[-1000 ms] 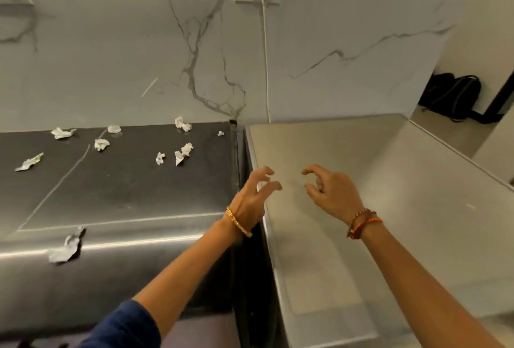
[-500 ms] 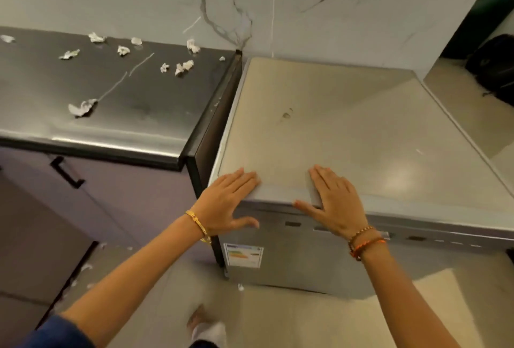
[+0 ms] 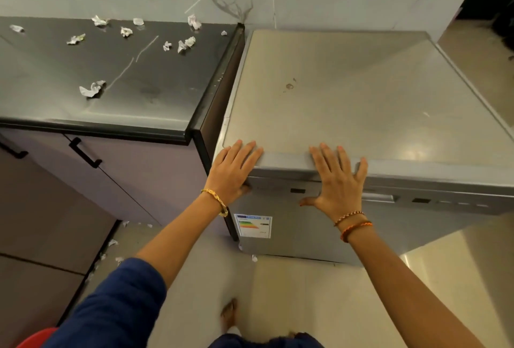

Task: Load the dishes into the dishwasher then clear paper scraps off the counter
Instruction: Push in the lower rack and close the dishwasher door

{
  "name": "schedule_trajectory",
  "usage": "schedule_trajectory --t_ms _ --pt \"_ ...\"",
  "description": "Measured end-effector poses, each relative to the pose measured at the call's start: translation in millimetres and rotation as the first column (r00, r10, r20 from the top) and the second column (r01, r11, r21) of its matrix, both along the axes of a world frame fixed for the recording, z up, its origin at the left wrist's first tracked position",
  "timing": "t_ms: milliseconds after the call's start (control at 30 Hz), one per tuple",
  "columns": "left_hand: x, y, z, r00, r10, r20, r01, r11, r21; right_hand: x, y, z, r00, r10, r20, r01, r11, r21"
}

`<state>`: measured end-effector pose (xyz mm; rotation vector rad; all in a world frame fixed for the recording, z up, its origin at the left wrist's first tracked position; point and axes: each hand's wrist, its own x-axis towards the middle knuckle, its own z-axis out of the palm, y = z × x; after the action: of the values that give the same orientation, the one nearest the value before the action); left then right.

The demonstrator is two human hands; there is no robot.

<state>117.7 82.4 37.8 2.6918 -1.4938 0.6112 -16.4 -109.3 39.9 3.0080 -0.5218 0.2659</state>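
Both my hands lie flat on the dishwasher (image 3: 361,102) top's front lip, left hand (image 3: 232,171) at the corner, right hand (image 3: 338,180) nearer centre; fingers straight, gripping nothing. Door handle (image 3: 379,196) sits just below-right of my right hand, running sideways. Paper scraps (image 3: 91,88) lie on the surface (image 3: 69,69) to the left.

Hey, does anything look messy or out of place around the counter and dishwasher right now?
Yes. Crumpled paper scraps litter the dark counter, and a few more lie on the floor below it. The dishwasher top has a small brownish stain.
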Motion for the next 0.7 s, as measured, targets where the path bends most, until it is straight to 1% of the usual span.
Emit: schedule_trajectory --t_ms 167,433,700 --pt "2 1 -4 1.0 -0.016 0.015 0.017 1.0 -0.019 2 5 -3 0.999 -0.052 0.014 0.052 0.998 -0.036" --pt "5 1 -10 0.998 -0.059 0.021 0.06 0.995 -0.078 4 5 -8 0.995 -0.065 0.081 0.069 0.996 -0.053" --pt "7 1 -12 0.997 -0.071 0.019 0.072 0.993 -0.098 4 5 -9 0.988 -0.047 0.145 0.052 0.998 -0.029"
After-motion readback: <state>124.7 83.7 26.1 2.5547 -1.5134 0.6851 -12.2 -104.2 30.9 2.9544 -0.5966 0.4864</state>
